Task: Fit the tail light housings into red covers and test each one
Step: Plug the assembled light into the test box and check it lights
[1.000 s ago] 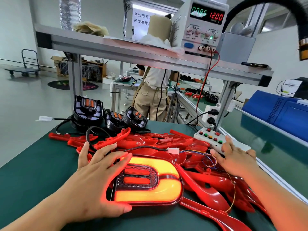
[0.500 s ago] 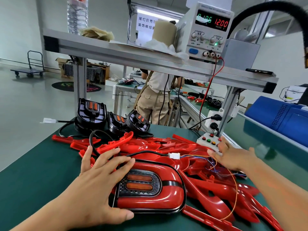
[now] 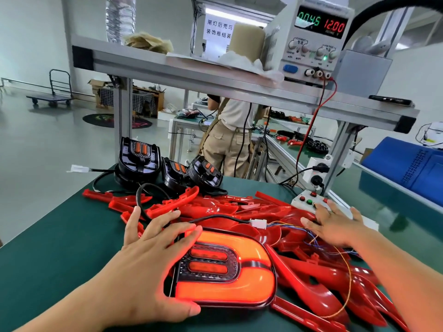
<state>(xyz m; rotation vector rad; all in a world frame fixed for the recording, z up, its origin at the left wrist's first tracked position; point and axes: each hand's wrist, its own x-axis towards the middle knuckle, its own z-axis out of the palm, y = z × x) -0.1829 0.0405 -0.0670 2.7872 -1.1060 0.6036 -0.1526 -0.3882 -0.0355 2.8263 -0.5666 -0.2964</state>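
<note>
Pinning the glowing tail light (image 3: pixel 239 288) to the green mat (image 3: pixel 48 248) with a straight-fingered left hand (image 3: pixel 143 267), amid red covers (image 3: pixel 311 279); touching the button box (image 3: pixel 302 202) with a flat right hand (image 3: pixel 335 226). Likely best: pressing 1 button at a time, checking even glow.

The left hand (image 3: pixel 146 264) and right hand (image 3: pixel 335 227) are bare, with short, trimmed nails. The left forearm (image 3: pixel 72 307) and right forearm (image 3: pixel 405 274) are bare, unsleeved.
</note>
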